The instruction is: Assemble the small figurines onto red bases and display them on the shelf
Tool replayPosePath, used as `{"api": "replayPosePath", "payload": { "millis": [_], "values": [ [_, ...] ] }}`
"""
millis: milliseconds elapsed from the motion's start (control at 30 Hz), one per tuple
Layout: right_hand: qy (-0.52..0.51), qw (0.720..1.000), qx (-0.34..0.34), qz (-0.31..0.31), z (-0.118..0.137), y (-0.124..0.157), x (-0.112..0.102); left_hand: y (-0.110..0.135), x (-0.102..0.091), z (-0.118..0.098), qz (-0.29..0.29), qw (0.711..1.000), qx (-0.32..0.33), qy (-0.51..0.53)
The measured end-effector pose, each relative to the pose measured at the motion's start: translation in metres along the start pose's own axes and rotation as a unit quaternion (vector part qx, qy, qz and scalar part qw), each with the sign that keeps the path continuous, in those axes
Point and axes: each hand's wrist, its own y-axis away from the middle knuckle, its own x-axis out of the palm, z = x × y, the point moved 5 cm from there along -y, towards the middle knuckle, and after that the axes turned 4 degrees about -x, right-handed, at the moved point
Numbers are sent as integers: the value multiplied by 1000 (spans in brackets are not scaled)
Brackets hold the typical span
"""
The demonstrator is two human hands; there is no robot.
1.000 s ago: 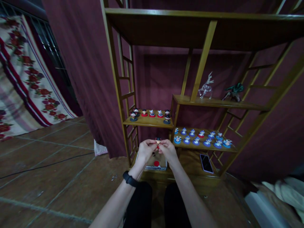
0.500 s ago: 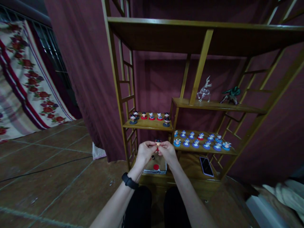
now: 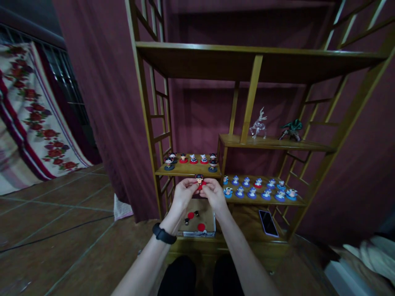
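Observation:
A small figurine (image 3: 199, 179) with dark hair and a red base is pinched between my two hands, just in front of the left shelf. My left hand (image 3: 184, 193) grips it from the left, fingers closed. From the right, my right hand (image 3: 213, 194) has its thumb and fingers closed at the red base. Below them a shallow box (image 3: 205, 205) holds red discs (image 3: 201, 227) and small dark pieces (image 3: 187, 221). Behind the hands, several similar figurines (image 3: 183, 158) stand on the left shelf (image 3: 188, 169).
On the lower right shelf stand two rows of blue and purple figurines (image 3: 252, 193). A phone (image 3: 268, 223) lies on the bottom board. Higher up are a clear deer figure (image 3: 258, 125) and a green figure (image 3: 291, 130). A dark red curtain (image 3: 101, 102) hangs left.
The view has tilted upward and shifted slightly. Both hands still hold the figurine, whose red base now shows more at its right. More of the box's contents has come into sight.

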Motion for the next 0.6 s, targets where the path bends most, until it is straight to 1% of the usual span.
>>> {"api": "replayPosePath", "payload": {
  "millis": [100,200,333,433,500,600],
  "values": [
    [-23,1000,-6,12,3,-1,1,-1,3,-1,30,1000,-5,7],
    [-20,999,-24,11,5,-1,-1,-1,4,2,66,997,-25,38],
    [4,998,-53,23,8,3,-2,0,1,6,121,984,-84,96],
    [18,997,-72,38,13,6,0,0,-4,7,144,974,-117,130],
    [20,996,-78,46,17,8,2,-1,-6,6,156,970,-122,142],
    [15,995,-80,55,24,13,4,0,-9,3,165,970,-113,141]
  ]
}}
